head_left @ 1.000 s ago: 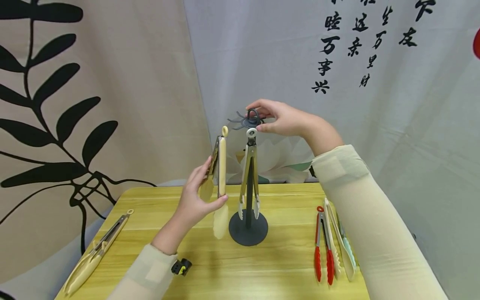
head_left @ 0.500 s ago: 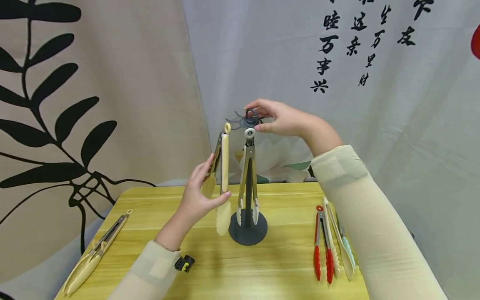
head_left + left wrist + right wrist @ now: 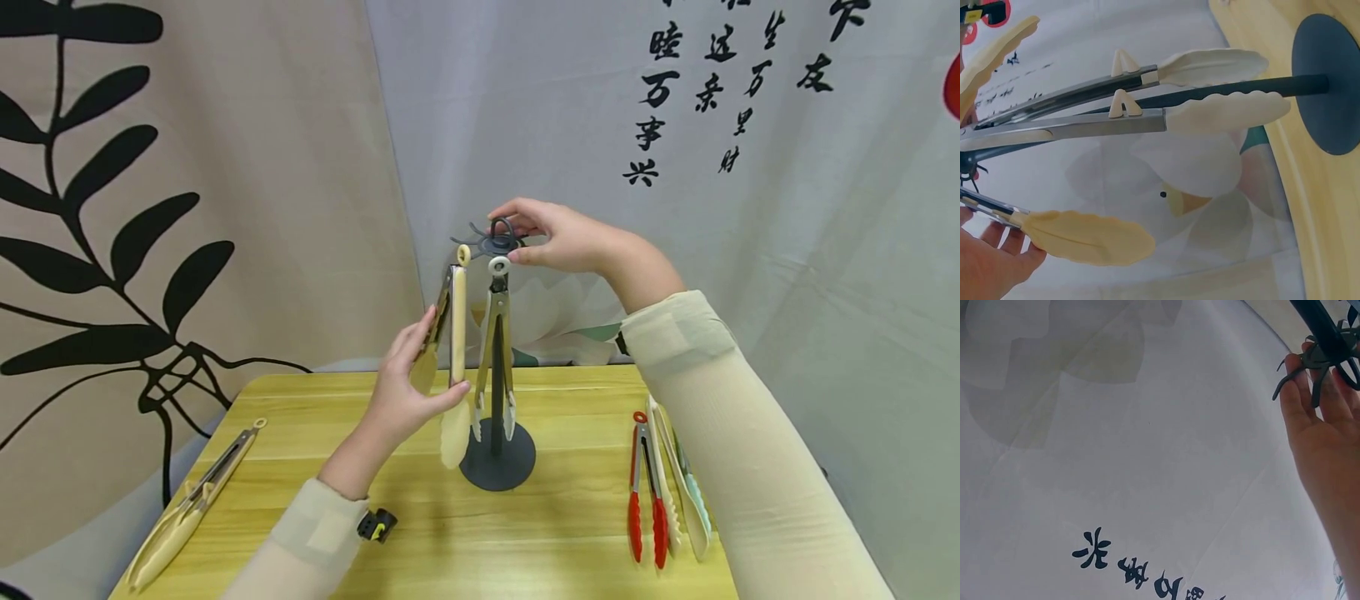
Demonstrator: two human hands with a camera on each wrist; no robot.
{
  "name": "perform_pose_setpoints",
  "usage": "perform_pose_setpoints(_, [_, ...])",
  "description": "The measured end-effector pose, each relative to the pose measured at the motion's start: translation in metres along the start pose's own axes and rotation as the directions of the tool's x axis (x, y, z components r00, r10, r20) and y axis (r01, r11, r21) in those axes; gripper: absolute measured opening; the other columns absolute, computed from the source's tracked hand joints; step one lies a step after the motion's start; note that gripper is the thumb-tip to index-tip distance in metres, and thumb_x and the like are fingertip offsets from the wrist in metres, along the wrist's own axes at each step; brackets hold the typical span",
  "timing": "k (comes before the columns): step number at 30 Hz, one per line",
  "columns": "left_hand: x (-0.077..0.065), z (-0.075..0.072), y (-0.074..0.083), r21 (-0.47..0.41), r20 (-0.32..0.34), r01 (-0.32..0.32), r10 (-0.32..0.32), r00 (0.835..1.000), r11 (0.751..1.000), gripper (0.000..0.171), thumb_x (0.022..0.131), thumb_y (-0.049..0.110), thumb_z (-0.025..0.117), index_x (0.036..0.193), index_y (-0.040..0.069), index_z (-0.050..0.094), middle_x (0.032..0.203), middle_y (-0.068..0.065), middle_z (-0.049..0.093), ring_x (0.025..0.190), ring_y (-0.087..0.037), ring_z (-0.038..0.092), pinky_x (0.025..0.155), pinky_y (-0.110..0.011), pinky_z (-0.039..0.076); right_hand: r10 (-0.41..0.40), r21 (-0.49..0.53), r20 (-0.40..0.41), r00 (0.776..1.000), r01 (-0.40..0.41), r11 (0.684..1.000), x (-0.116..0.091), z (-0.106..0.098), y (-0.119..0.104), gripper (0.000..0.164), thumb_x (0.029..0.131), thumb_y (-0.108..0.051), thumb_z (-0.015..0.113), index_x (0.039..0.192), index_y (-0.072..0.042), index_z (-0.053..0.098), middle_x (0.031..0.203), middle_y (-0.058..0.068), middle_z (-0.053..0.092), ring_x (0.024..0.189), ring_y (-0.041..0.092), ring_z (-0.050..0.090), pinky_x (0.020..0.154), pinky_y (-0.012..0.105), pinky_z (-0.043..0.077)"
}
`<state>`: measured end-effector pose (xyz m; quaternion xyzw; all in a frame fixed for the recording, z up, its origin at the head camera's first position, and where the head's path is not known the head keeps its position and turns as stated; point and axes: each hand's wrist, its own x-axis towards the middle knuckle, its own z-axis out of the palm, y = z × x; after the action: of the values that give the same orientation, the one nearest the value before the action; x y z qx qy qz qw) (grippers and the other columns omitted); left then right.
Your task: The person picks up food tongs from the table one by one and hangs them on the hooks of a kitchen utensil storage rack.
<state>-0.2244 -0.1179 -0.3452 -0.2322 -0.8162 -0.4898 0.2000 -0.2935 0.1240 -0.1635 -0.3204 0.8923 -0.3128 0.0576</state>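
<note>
My left hand (image 3: 397, 387) holds a pair of cream-headed tongs (image 3: 459, 325) upright by the arms, its ring end close to the hooks at the stand's left. A cream tong head (image 3: 1088, 237) extends past the fingers in the left wrist view. Up at the top of the dark utensil stand (image 3: 497, 467), my right hand (image 3: 558, 237) grips the hooked crown (image 3: 495, 243) between thumb and fingers. White-headed tongs (image 3: 508, 321) hang at the front of the stand, beside the post. The right wrist view has the right hand (image 3: 1322, 425) around the hooks (image 3: 1319, 356).
Cream tongs (image 3: 195, 508) lie at the left of the wooden table (image 3: 450, 542). At the right lie red-tipped tongs (image 3: 648, 492), with several more pale and light-blue tongs beside them, partly hidden by the right sleeve (image 3: 742, 433). A printed cloth (image 3: 525, 125) hangs behind.
The left hand has moved right and slightly up, bringing the tongs' ring nearer the stand's hooks. The right hand stays on the crown.
</note>
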Motion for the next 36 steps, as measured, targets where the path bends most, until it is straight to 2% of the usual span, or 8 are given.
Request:
perform_pose_setpoints(8, [0.001, 0.004, 0.0, 0.01, 0.011, 0.021, -0.021, 1.0, 1.0, 0.1, 0.071, 0.029, 0.083, 0.148, 0.042, 0.021, 0.143, 0.001, 0.038, 0.13, -0.021, 0.039, 0.105, -0.049, 0.037, -0.002, 0.005, 0.001, 1.0, 0.002, 1.0, 0.0, 0.001, -0.002, 0.053, 0.093, -0.012, 0.06, 0.141, -0.018, 0.039, 0.141, 0.008, 0.048, 0.135, 0.025, 0.04, 0.11, 0.045, 0.033])
perform_pose_setpoints(18, [0.004, 0.009, -0.001, 0.022, 0.019, 0.032, -0.033, 0.999, 0.999, 0.1, 0.071, 0.031, 0.083, 0.15, 0.037, 0.022, 0.142, 0.0, 0.039, 0.13, -0.022, 0.039, 0.104, -0.052, 0.037, -0.002, 0.003, -0.004, 1.0, 0.002, 1.0, 0.0, 0.002, -0.005, 0.052, 0.093, -0.012, 0.059, 0.141, -0.018, 0.039, 0.141, 0.008, 0.049, 0.135, 0.025, 0.04, 0.109, 0.046, 0.034])
perform_pose_setpoints(26, [0.005, 0.015, -0.004, 0.022, 0.018, 0.039, -0.04, 0.999, 0.999, 0.101, 0.071, 0.031, 0.082, 0.148, 0.044, 0.019, 0.142, -0.001, 0.038, 0.129, -0.023, 0.039, 0.104, -0.051, 0.038, -0.006, -0.009, -0.006, 1.0, 0.006, 1.0, 0.0, 0.003, -0.004, 0.053, 0.093, -0.013, 0.06, 0.141, -0.018, 0.039, 0.14, 0.008, 0.049, 0.135, 0.025, 0.04, 0.109, 0.046, 0.033])
perform_pose_setpoints(36, [0.008, 0.019, -0.009, 0.056, 0.037, 0.068, -0.071, 0.997, 0.996, 0.103, 0.073, 0.039, 0.08, 0.148, 0.046, 0.01, 0.149, 0.0, 0.029, 0.137, -0.026, 0.032, 0.104, -0.06, 0.032, -0.016, -0.016, -0.008, 1.0, 0.016, 1.0, 0.0, 0.004, -0.005, 0.052, 0.093, -0.013, 0.06, 0.141, -0.018, 0.039, 0.14, 0.008, 0.05, 0.134, 0.025, 0.041, 0.109, 0.045, 0.034])
